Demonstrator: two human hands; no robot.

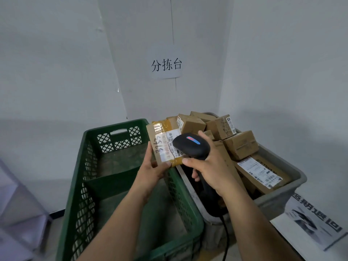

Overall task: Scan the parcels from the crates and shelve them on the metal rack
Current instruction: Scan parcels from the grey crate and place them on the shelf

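Head: one green crate [83, 174]; one grey crate [278, 200]

Two crates [88, 178], one scanner [191, 146], at least six parcels [242, 145].

A paper sign [166, 65] at twelve o'clock read "分拣台". The label [165, 148] on the parcel [158, 129] carried "05" and unclear handwritten digits. A sheet [316, 223] at four o'clock read "期退回".

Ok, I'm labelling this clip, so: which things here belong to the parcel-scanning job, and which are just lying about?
In the job: taped parcel held by the left hand; scanner gripped by the right hand; grey crate of parcels; green crate.
Just lying about: wall sign; printed sheet beside the grey crate.
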